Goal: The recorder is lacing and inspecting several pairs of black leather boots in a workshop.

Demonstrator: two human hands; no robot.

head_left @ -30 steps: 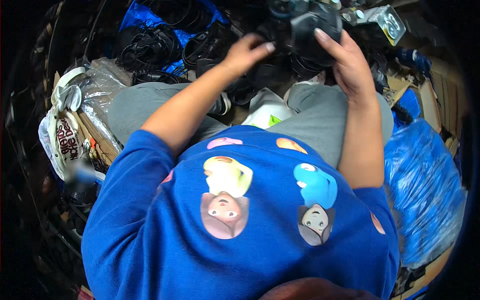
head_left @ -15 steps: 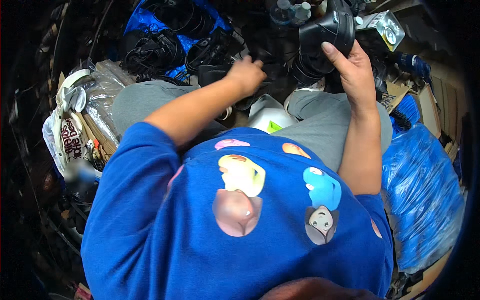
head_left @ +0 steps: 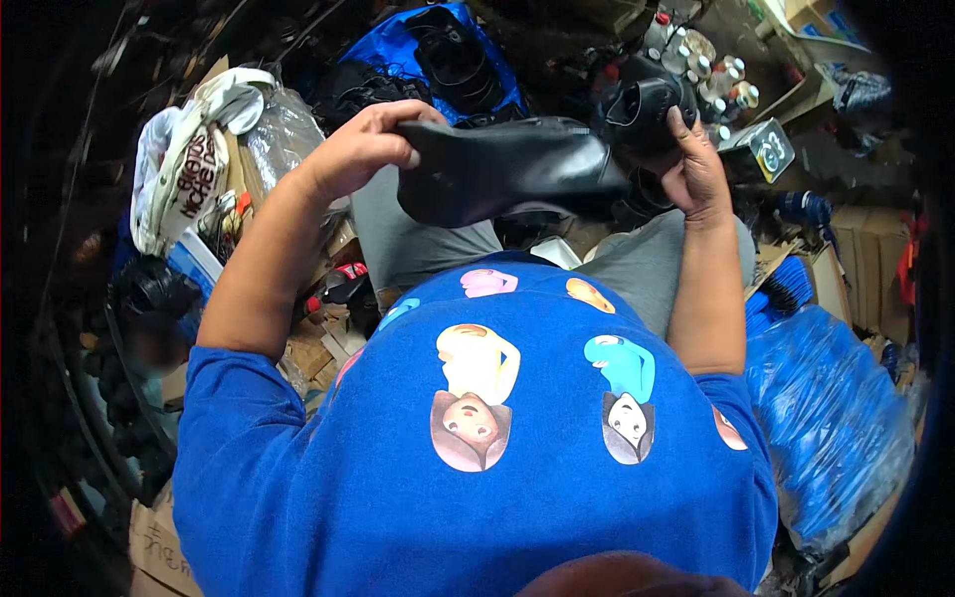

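My left hand (head_left: 373, 149) grips the rounded left end of a long, glossy black shoe-shaped piece (head_left: 497, 174). This piece lies nearly level above my lap; whether it is a whole shoe or one part of it, I cannot tell. A black leather shoe (head_left: 647, 109) with eyelets is in my right hand (head_left: 696, 164), the thumb pressed on its side. The right end of the glossy piece comes close to that shoe, and I cannot make out whether they touch. My fingers behind both things are partly hidden.
Beyond my hands, a blue plastic sack (head_left: 497, 60) holds black shoes. Several bottles (head_left: 716, 80) and a metal tin (head_left: 761, 149) stand at the far right. A blue plastic-wrapped bundle (head_left: 826, 418) lies right of me, a white cloth bag (head_left: 194, 159) left. Cardboard (head_left: 860, 249) is at the right.
My left hand, earlier reaching low among the black things in front, has lifted left and now holds the glossy black piece. The right hand keeps its shoe, now slightly lower and turned.
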